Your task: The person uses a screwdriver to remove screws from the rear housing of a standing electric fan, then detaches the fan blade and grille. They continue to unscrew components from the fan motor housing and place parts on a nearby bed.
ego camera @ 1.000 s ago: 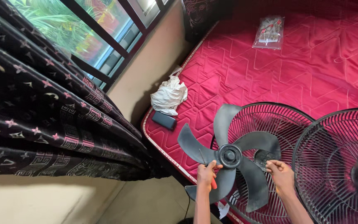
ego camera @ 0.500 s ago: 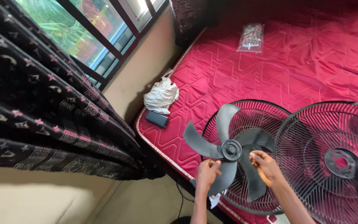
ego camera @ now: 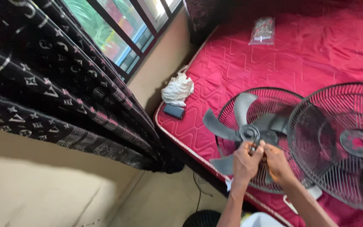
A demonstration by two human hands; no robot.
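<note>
A grey fan blade (ego camera: 237, 122) with several vanes lies on a black wire fan guard (ego camera: 274, 101) on a red quilted mattress (ego camera: 307, 54). My left hand (ego camera: 243, 163) and my right hand (ego camera: 275, 162) meet just below the blade's round hub (ego camera: 249, 133), fingers pinched together at the hub's lower edge. Something small and orange shows between the fingertips; I cannot make out what it is. A second black wire guard (ego camera: 341, 143) stands tilted to the right, overlapping the first.
A crumpled white cloth (ego camera: 178, 89) and a small dark flat object (ego camera: 173, 111) lie at the mattress's left edge. A clear plastic bag (ego camera: 262, 31) lies farther up the bed. Dark patterned curtains (ego camera: 43, 96) hang at left beside a barred window (ego camera: 122, 29).
My right hand has moved left to meet my left hand at the hub. The view has shifted, so the fan parts sit more to the right and the second guard shows more fully.
</note>
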